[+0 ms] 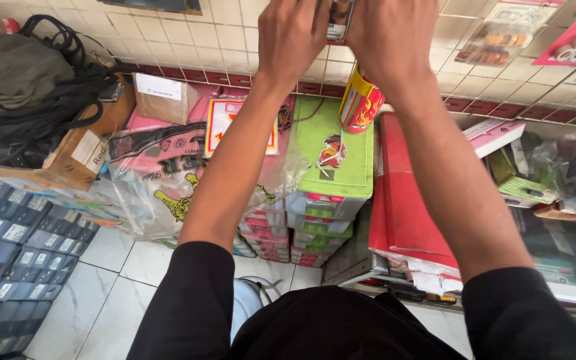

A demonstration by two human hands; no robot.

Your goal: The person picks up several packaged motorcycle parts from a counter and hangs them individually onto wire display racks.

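Reaching up toward the tiled wall (188,33), both arms stretched out from black sleeves. Left hand (293,35) and right hand (388,37) meet at the top edge, fingers curled around a small dark printed packet (339,19) held between them against the tiles; most of it is hidden or cut off by the frame. Whether either grip is firm, cannot tell.

Just below the right wrist: a red and yellow cylindrical can with a flame pattern (360,103); how it is supported, cannot tell. Under it, a stack of green-lidded plastic boxes (331,157); beside that, red flat cartons (405,200). Far left, rows of small dark blue boxes (8,247).

Risk, as judged: the forearm could knock the can, sending it down onto the boxes; the packet may slip if only fingertips hold it
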